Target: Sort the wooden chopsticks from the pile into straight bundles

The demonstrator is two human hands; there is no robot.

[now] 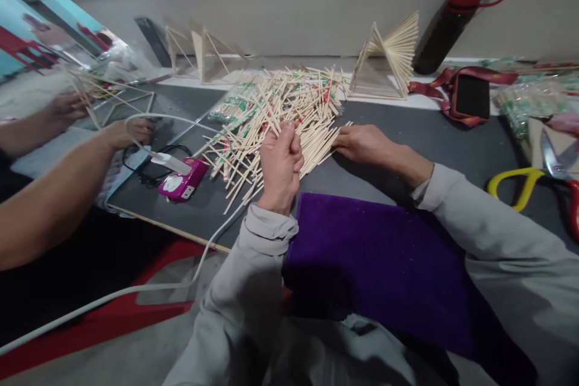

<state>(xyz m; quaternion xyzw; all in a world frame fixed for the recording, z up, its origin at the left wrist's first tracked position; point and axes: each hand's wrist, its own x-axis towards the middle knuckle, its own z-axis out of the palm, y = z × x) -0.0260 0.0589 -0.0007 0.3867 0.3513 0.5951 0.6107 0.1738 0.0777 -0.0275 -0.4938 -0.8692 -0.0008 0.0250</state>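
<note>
A loose heap of thin wooden sticks lies on the dark tabletop ahead of me, some wrapped in green and red paper. My left hand is closed at the near edge of the heap, with a few sticks rising out of its fist; how many is hidden. To its right, my right hand has its fingertips pinched at the ends of sticks on the heap's right side. A purple cloth hangs over the table edge and my lap, below both hands.
A stick frame model stands behind, beside a red-capped bottle and a phone on a lanyard. Yellow-and-red scissors lie right. Left are a purple power adapter, a white cable and a co-worker's hands at another frame.
</note>
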